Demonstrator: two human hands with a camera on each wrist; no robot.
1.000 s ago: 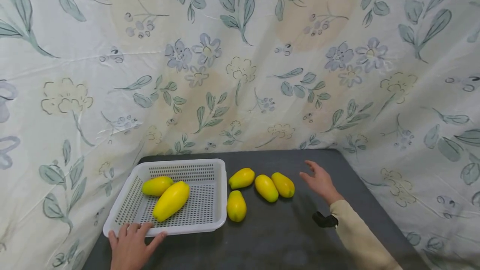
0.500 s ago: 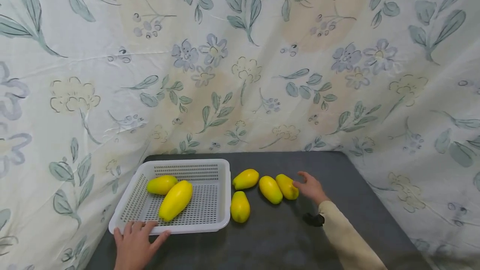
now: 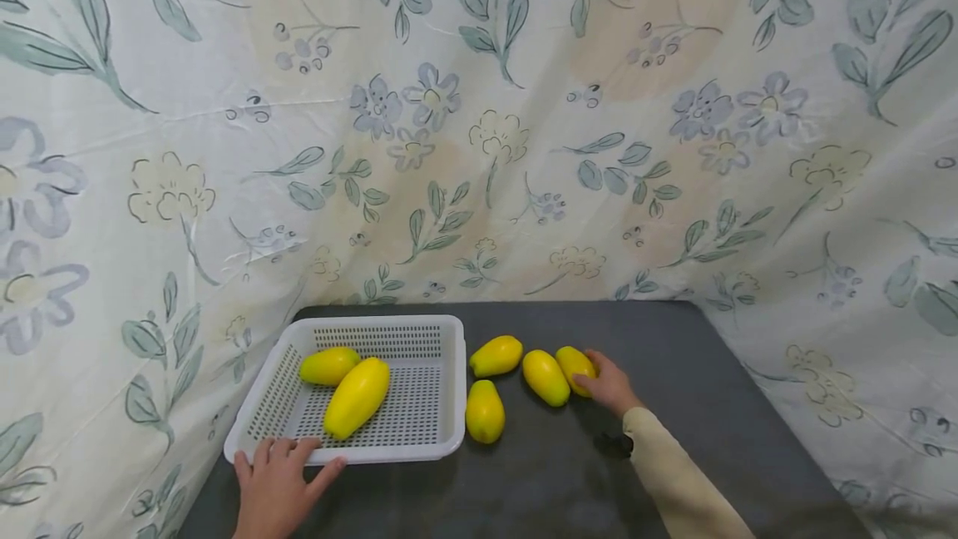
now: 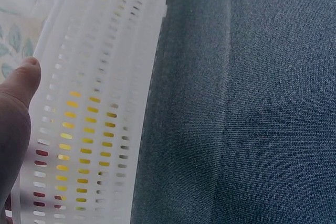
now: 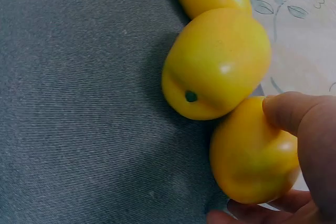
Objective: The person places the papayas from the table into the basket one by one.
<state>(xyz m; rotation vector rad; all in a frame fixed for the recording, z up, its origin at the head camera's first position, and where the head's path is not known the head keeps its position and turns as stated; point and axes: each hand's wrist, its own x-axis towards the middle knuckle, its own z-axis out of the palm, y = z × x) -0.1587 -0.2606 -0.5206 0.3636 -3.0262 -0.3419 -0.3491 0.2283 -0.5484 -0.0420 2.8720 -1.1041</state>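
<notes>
My left hand (image 3: 279,485) rests at the front left of a white plastic basket (image 3: 407,453), its fingers over the near rim and its thumb along the outside. Reddish fingers show through the holes of the basket wall (image 4: 113,129) in the left wrist view. Two yellow papayas lie inside, a greenish one (image 3: 328,366) behind a larger one (image 3: 358,399). With my right hand (image 3: 612,385) I grip the rightmost papaya (image 3: 575,368) on the table; in the right wrist view my thumb presses this papaya (image 5: 254,153) and the fingers curl round its other side.
Between basket and right hand lie three more papayas: one at the back (image 3: 497,356), one nearer the front (image 3: 485,412), and one (image 3: 545,378) beside the gripped fruit. The dark table (image 3: 524,489) borders a floral cloth (image 3: 479,148) behind and at the sides.
My right hand has moved left and closed round the rightmost papaya. My left hand keeps its place on the basket rim. The whole view has shifted slightly.
</notes>
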